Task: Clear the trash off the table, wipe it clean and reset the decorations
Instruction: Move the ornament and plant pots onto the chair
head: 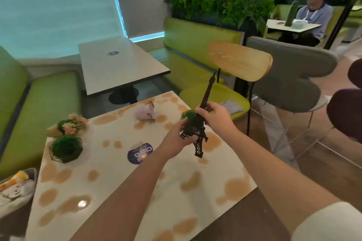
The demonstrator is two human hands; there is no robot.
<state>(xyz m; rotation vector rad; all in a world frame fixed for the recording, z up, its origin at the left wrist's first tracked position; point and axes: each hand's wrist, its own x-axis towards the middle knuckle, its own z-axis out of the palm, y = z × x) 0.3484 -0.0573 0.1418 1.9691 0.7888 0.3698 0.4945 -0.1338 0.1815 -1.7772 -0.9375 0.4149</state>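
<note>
A black Eiffel Tower model (203, 111) hangs tilted above the right side of the white table (121, 178). My right hand (216, 116) grips its middle. My left hand (176, 141) holds its base from below. A green moss ball in a wire frame (189, 116) sits just behind the tower, partly hidden by my hands. Brown spill stains cover the tabletop. A pale pink paper cup (145, 112) lies on its side near the far edge. A second green moss ball (66, 148) and a small flower bouquet (68, 125) stand at the left.
A round purple sticker (140, 153) marks the table's middle. A bin with crumpled trash (16, 190) sits at the lower left. A wooden-backed chair with a green seat (235, 76) and a grey chair (291, 76) stand to the right. A green bench (39, 107) runs along the left.
</note>
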